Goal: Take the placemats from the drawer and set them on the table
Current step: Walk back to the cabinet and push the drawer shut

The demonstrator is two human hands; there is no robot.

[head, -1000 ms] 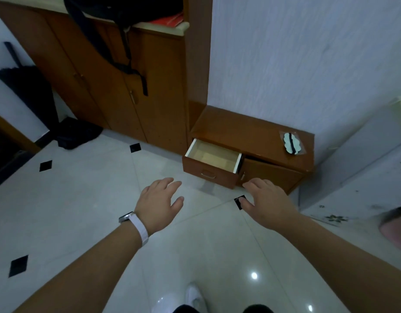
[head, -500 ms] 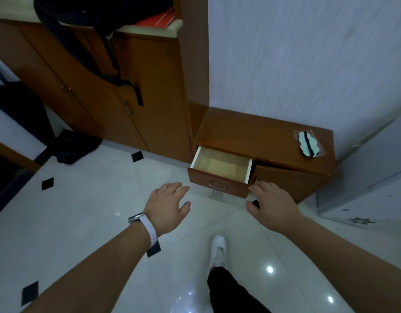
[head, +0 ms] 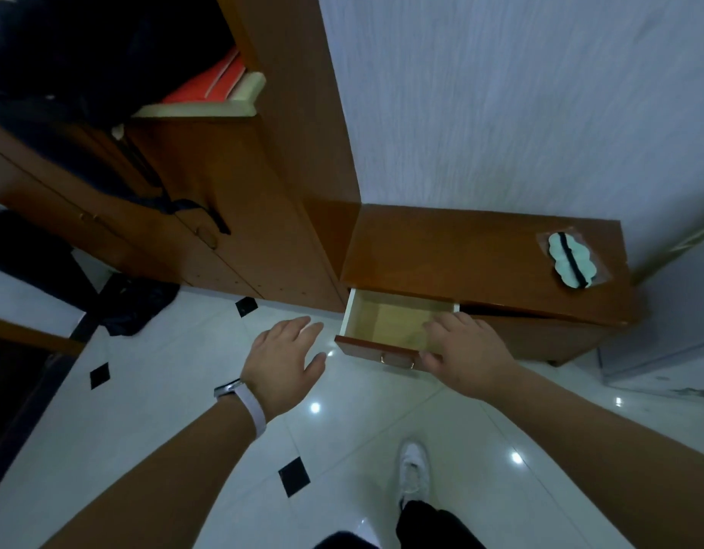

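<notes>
A small wooden drawer [head: 382, 322] stands pulled out of a low brown cabinet [head: 461, 251]; its pale inside shows bare wood and no placemats that I can make out. My right hand [head: 465, 350] hovers over the drawer's front right corner with fingers spread and relaxed, covering part of the inside. My left hand [head: 285, 358], with a white wristband, is held flat over the floor just left of the drawer, holding nothing.
A packaged pale item with a dark stripe [head: 572, 259] lies on the cabinet top at right. A tall wooden cupboard [head: 223, 192] with a dark bag [head: 85, 53] on it stands left. Glossy white floor tiles [head: 164, 390]; my white shoe [head: 412, 465] below.
I have stepped closer to the drawer. Both hands moved forward; the right hand went from in front of the drawer to over its front right corner.
</notes>
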